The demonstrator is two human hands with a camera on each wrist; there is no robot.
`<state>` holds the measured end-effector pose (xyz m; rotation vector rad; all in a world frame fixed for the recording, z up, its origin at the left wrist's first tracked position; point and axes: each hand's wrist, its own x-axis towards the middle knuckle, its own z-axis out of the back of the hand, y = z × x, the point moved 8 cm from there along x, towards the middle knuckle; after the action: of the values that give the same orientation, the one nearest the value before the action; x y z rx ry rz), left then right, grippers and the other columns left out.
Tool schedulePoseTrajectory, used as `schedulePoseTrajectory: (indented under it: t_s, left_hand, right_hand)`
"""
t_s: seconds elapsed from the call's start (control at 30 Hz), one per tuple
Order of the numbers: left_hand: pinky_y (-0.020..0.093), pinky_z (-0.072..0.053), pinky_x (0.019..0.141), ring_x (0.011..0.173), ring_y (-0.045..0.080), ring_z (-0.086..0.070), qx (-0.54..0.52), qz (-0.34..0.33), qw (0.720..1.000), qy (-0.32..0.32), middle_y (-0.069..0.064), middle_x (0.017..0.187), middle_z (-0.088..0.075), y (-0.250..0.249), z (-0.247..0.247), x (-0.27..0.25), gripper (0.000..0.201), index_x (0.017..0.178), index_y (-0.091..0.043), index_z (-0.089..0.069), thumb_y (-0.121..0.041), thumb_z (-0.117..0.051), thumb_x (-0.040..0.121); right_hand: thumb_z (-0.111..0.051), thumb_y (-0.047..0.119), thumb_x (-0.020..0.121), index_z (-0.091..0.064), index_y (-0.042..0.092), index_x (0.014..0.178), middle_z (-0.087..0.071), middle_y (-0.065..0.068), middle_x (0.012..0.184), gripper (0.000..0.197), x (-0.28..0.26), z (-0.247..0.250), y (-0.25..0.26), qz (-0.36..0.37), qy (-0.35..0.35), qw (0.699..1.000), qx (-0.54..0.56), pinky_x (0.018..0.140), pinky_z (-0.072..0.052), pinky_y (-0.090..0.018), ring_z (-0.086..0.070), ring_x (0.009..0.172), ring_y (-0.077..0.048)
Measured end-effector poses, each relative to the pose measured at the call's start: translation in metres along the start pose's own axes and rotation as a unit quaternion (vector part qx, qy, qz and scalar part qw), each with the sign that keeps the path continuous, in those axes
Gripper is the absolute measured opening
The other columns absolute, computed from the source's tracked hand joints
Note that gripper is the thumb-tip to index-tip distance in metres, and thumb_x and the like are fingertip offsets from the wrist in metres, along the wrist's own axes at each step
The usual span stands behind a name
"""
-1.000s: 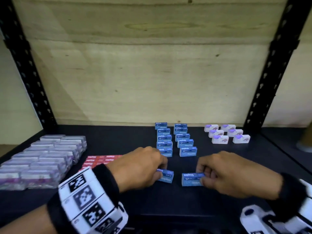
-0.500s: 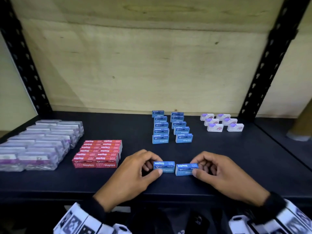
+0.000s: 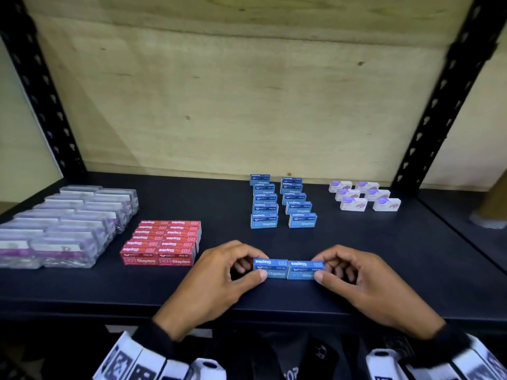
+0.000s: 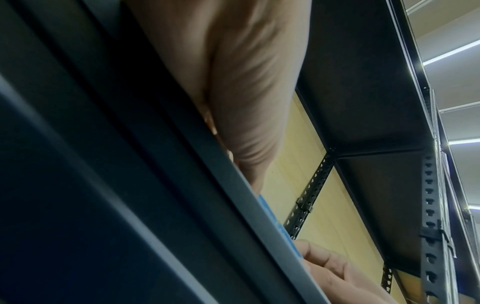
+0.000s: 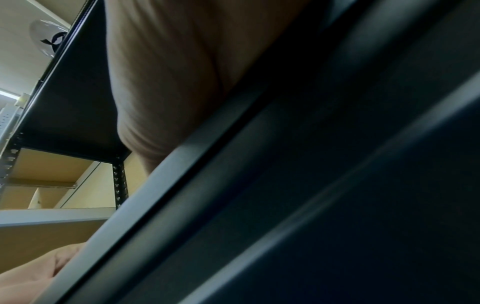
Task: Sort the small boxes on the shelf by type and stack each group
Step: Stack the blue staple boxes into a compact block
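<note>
Item: two blue staple boxes, the left blue box (image 3: pixel 270 267) and the right blue box (image 3: pixel 305 269), lying end to end and touching, on the near part of the dark shelf (image 3: pixel 384 256). Long axes run left-right, in one line. I read this as aligning the pair before it joins the blue rows (image 3: pixel 282 204), which stand farther back, directly behind.

Hands: my left hand (image 3: pixel 219 278) sits left of its box, fingers curled, thumb and fingertips pinching the outer end. My right hand (image 3: pixel 362 281) mirrors it on the right box's outer end. Each hand is nearest its own box.

Wrist views: mostly shelf edge and palm; grip not confirmable there.

Surroundings: red staple boxes (image 3: pixel 162 242) near left; clear cases (image 3: pixel 63 226) far left; white-and-purple boxes (image 3: pixel 365 197) far right.
</note>
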<state>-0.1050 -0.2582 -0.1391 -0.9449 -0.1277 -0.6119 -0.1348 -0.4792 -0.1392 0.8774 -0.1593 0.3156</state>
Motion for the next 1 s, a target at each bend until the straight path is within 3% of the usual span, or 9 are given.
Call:
schedulePoseTrajectory:
  t_s: [0.37, 0.63, 0.73, 0.83, 0.9, 1.0]
  left_hand:
    - [0.016, -0.048, 0.078, 0.086, 0.009, -0.062, 0.000, 0.001, 1.000, -0.001, -0.017, 0.092, -0.064, 0.000, 0.001, 0.000, 0.012, 0.095, -0.034, -0.073, -0.030, -0.075, 0.084]
    - [0.013, -0.046, 0.078, 0.087, 0.006, -0.061, 0.011, 0.005, 1.000, 0.000, -0.019, 0.092, -0.064, 0.000, 0.000, 0.001, 0.015, 0.097, -0.034, -0.072, -0.031, -0.076, 0.083]
    - [0.017, -0.049, 0.082, 0.090, 0.005, -0.061, -0.001, 0.027, 1.000, 0.012, -0.020, 0.099, -0.061, 0.003, 0.000, 0.001, 0.037, 0.108, -0.037, -0.067, -0.048, -0.078, 0.074]
    - [0.020, -0.052, 0.081, 0.089, 0.004, -0.063, -0.040, 0.067, 0.996, 0.030, -0.017, 0.108, -0.057, 0.002, 0.005, 0.004, 0.051, 0.117, -0.037, -0.061, -0.060, -0.073, 0.073]
    - [0.018, -0.051, 0.075, 0.087, 0.001, -0.063, 0.003, 0.064, 0.997, 0.030, -0.018, 0.108, -0.055, -0.007, 0.017, 0.011, 0.050, 0.117, -0.036, -0.061, -0.064, -0.063, 0.076]
    - [0.018, -0.049, 0.073, 0.085, -0.003, -0.061, 0.125, 0.023, 0.991, 0.035, -0.018, 0.102, -0.057, -0.028, 0.040, 0.031, 0.042, 0.110, -0.035, -0.064, -0.064, -0.058, 0.080]
  right_hand:
    - [-0.075, 0.025, 0.085, -0.070, 0.036, 0.093, -0.064, 0.009, 0.072, 0.014, 0.001, -0.001, -0.001, -0.008, -0.003, 1.000, 0.015, 0.059, -0.039, -0.011, -0.046, 0.060, 0.000]
    - [-0.074, 0.028, 0.086, -0.071, 0.031, 0.093, -0.063, 0.011, 0.072, 0.008, 0.001, -0.003, 0.000, -0.011, 0.002, 1.000, -0.005, 0.060, -0.040, -0.013, -0.047, 0.061, -0.001]
    - [-0.073, 0.041, 0.082, -0.071, 0.030, 0.095, -0.064, 0.010, 0.076, 0.017, 0.001, -0.001, 0.001, -0.018, 0.004, 1.000, 0.003, 0.062, -0.043, -0.015, -0.049, 0.063, -0.001]
    - [-0.065, 0.059, 0.076, -0.070, 0.032, 0.100, -0.069, 0.010, 0.087, 0.037, 0.002, 0.008, 0.002, -0.039, 0.019, 0.999, 0.005, 0.071, -0.053, -0.027, -0.060, 0.074, -0.011]
    - [-0.062, 0.061, 0.075, -0.069, 0.033, 0.101, -0.070, 0.013, 0.092, 0.039, 0.003, 0.018, 0.007, -0.044, 0.036, 0.998, -0.021, 0.077, -0.054, -0.030, -0.065, 0.081, -0.010]
    - [-0.062, 0.061, 0.074, -0.069, 0.035, 0.099, -0.071, 0.015, 0.092, 0.037, 0.013, 0.039, 0.016, -0.048, 0.058, 0.995, -0.070, 0.075, -0.055, -0.028, -0.066, 0.080, -0.010]
